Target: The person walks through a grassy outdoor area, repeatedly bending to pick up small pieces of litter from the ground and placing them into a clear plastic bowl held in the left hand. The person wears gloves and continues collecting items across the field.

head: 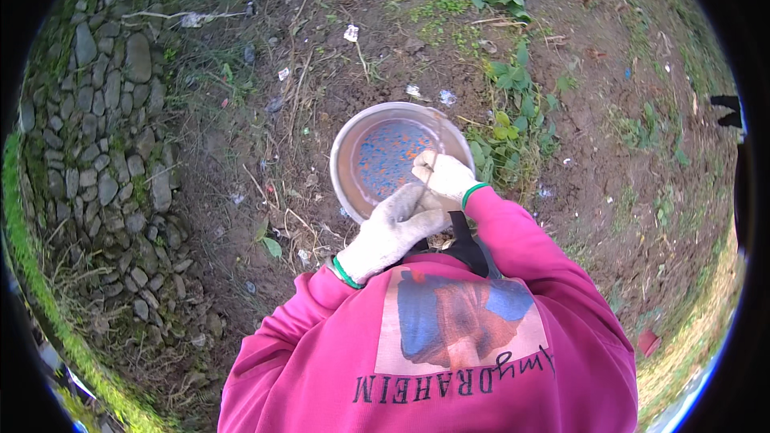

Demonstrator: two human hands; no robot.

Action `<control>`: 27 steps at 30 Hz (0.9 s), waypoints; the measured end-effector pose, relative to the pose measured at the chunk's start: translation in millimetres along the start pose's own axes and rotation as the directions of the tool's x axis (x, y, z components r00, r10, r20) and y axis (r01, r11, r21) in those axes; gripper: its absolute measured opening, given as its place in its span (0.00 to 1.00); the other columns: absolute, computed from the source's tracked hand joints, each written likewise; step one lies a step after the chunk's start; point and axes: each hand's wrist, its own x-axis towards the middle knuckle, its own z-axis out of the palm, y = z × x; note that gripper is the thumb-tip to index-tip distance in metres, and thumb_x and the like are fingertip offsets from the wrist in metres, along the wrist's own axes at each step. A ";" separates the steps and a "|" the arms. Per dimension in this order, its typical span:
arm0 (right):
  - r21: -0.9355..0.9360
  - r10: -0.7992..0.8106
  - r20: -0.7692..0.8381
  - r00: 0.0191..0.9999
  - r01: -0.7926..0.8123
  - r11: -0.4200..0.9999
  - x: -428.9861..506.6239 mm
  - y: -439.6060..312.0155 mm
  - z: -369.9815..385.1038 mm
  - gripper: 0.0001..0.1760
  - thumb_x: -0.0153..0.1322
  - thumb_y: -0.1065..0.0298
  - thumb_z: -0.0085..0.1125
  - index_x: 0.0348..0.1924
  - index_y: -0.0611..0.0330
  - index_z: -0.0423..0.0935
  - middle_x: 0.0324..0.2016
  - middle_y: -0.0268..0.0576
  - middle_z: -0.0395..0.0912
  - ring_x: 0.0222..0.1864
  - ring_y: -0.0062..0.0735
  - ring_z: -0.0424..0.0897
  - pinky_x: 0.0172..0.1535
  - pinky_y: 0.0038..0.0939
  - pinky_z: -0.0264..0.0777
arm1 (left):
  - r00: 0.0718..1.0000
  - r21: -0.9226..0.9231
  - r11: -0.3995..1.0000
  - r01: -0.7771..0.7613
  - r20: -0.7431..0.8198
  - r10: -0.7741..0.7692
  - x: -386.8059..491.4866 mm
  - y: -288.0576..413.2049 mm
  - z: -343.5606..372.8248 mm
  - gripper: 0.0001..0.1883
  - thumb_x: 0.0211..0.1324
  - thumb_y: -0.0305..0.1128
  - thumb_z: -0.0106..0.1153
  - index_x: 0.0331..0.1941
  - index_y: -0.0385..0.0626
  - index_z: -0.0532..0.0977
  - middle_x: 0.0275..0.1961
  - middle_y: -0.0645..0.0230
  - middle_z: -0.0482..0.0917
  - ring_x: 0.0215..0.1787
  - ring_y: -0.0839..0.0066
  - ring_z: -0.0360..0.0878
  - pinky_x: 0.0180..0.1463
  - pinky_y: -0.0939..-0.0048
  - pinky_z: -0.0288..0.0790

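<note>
A round metal-looking bucket (344, 162) stands on the soil before me, with small blue and orange granules (391, 156) on its bottom. A thin brown cord or handle (438, 132) runs from its far rim, across my right glove, down to my left fingers. My left hand (397, 222), in a soiled white knit glove with a green cuff, is curled at the near rim and seems to grip that strand. Close beside it, my right hand (445, 175), gloved alike, is bent over the right part of the bucket. Its palm and whatever it may hold are hidden.
A bank of rounded stones (108, 186) with moss lies at the left. Leafy green plants (520, 90) grow right of and beyond the bucket. Dry stalks and scraps of litter (351, 33) are scattered over the soil. A dark strap (462, 234) hangs at my front.
</note>
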 end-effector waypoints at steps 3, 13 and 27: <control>-0.398 0.135 -0.136 0.981 -0.179 0.900 20.1 9.9 7.4 0.22 0.74 0.51 0.57 0.49 0.62 0.76 0.38 0.61 0.84 0.43 0.62 0.86 0.49 0.56 0.79 | 0.978 0.099 0.995 0.008 0.208 -0.028 1.7 22.1 10.6 0.10 0.71 0.31 0.61 0.49 0.40 0.74 0.43 0.73 0.79 0.46 0.84 0.76 0.52 0.76 0.72; -0.090 0.259 -0.163 0.952 -0.275 0.957 6.9 13.3 22.4 0.27 0.75 0.49 0.57 0.59 0.61 0.76 0.42 0.62 0.83 0.42 0.60 0.85 0.46 0.48 0.76 | 0.965 0.273 0.938 -0.214 0.208 0.160 19.5 34.5 27.6 0.10 0.66 0.39 0.64 0.42 0.47 0.76 0.36 0.66 0.80 0.40 0.69 0.80 0.48 0.65 0.73; 0.850 0.238 0.373 0.897 -0.433 0.301 46.5 -55.2 5.8 0.16 0.81 0.53 0.57 0.53 0.55 0.80 0.39 0.37 0.83 0.35 0.24 0.82 0.33 0.26 0.79 | 0.862 -0.313 0.946 -0.081 -0.499 -0.091 -9.1 -75.8 -77.0 0.06 0.71 0.34 0.59 0.40 0.45 0.76 0.34 0.80 0.75 0.36 0.88 0.69 0.42 0.82 0.65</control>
